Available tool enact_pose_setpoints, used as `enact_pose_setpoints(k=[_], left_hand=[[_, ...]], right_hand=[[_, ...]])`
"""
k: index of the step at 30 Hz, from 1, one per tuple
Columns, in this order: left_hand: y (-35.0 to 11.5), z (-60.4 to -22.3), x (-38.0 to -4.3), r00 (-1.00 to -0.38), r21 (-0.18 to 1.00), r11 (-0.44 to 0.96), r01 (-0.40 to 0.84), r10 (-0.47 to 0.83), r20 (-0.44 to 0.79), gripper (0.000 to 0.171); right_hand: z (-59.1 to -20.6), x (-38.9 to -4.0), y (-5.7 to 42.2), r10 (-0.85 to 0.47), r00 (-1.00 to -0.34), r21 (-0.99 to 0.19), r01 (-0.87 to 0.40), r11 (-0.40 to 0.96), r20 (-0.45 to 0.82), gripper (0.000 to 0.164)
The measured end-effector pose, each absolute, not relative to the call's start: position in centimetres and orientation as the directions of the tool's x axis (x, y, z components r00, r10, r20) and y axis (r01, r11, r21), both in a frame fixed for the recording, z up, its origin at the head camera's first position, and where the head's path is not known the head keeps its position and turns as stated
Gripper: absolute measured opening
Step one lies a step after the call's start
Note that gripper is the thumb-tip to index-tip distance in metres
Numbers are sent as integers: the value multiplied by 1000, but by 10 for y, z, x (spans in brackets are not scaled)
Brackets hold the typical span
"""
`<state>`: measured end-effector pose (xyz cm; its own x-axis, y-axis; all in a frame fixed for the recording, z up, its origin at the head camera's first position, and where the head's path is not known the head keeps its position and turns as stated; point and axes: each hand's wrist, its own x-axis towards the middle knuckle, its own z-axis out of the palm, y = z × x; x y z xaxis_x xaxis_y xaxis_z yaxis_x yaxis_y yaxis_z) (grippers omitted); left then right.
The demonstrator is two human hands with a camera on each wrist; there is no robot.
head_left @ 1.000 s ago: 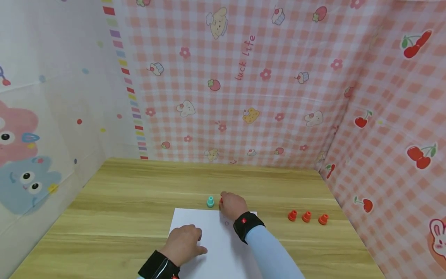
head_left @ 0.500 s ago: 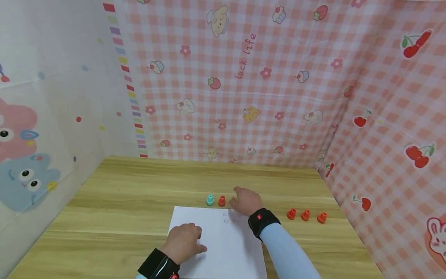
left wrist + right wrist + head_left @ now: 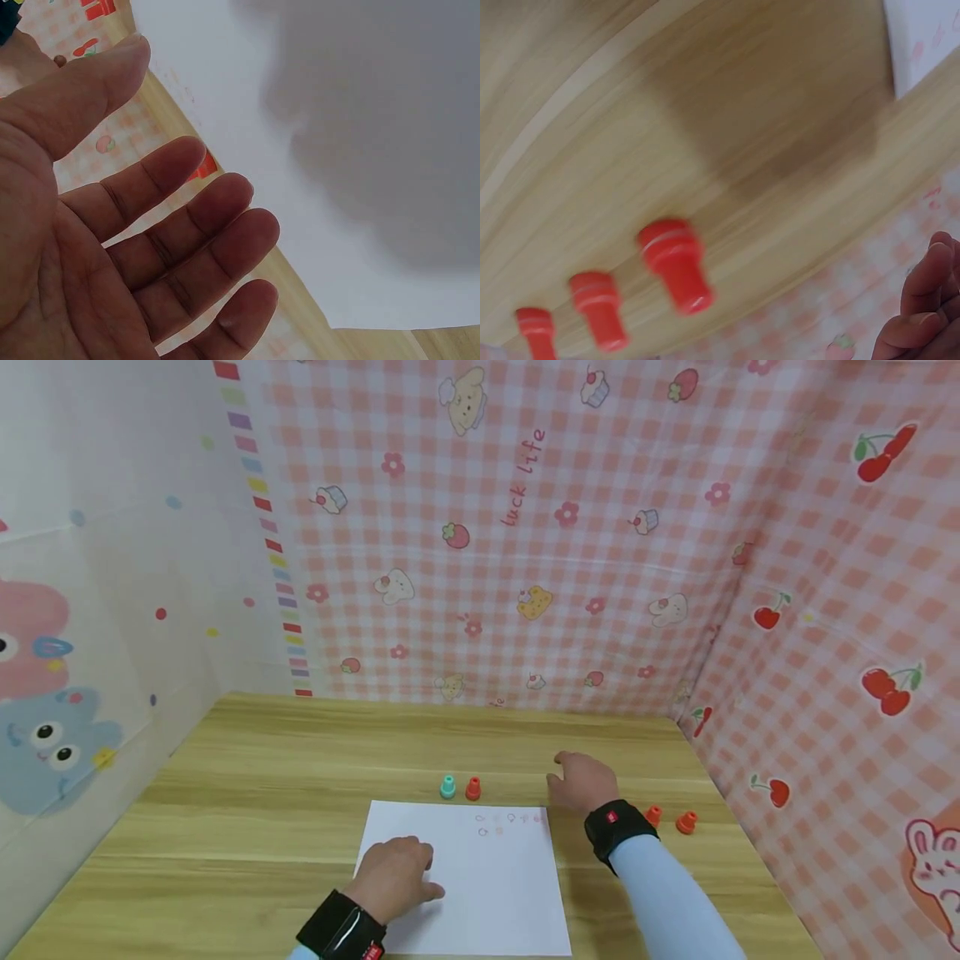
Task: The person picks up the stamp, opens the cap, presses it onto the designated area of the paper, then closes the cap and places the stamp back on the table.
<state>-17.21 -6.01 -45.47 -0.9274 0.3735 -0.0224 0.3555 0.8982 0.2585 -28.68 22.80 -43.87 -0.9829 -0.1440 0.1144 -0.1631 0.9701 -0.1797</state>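
Observation:
My left hand [image 3: 393,877] hovers over the left part of a white sheet of paper [image 3: 502,902], thumb apart from the fingers, holding nothing. In the left wrist view its fingers [image 3: 187,262] are relaxed and separated. To the right of the paper's far corner my right hand [image 3: 583,782] is in the air above the table with nothing in it. Three red toy stamps [image 3: 675,262] stand in a row in the right wrist view; in the head view my right wrist hides the nearest of them, leaving two red stamps [image 3: 686,823] showing.
Just beyond the paper's far edge a teal stamp [image 3: 447,787] and a red stamp [image 3: 473,789] stand side by side. Small faint printed marks [image 3: 498,832] lie near the paper's far right corner. Patterned cloth walls [image 3: 487,527] enclose the wooden table [image 3: 225,827].
My right hand has let go of the red stamp beside the teal one and moved right, toward the row of red stamps. The left hand has stayed in place.

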Motion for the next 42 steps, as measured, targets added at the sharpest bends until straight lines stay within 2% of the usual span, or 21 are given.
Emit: enact_pose_setpoints(k=[9, 23, 33, 42], left_hand=[[-58, -454, -173, -927, 255, 899, 356, 374, -25, 32], [-56, -451, -176, -928, 273, 912, 305, 349, -131, 30], [-60, -448, -172, -934, 279, 913, 298, 339, -111, 29], [-55, -451, -175, -926, 270, 911, 312, 355, -125, 29]], right_hand=[[-421, -280, 280, -77, -992, -173, -93, 980, 96, 42], [-414, -257, 378, 23, -999, -191, 14, 981, 46, 43], [-414, -247, 410, 100, -995, -163, 99, 982, -3, 43], [-438, -242, 421, 138, -988, -146, 146, 978, -67, 50]])
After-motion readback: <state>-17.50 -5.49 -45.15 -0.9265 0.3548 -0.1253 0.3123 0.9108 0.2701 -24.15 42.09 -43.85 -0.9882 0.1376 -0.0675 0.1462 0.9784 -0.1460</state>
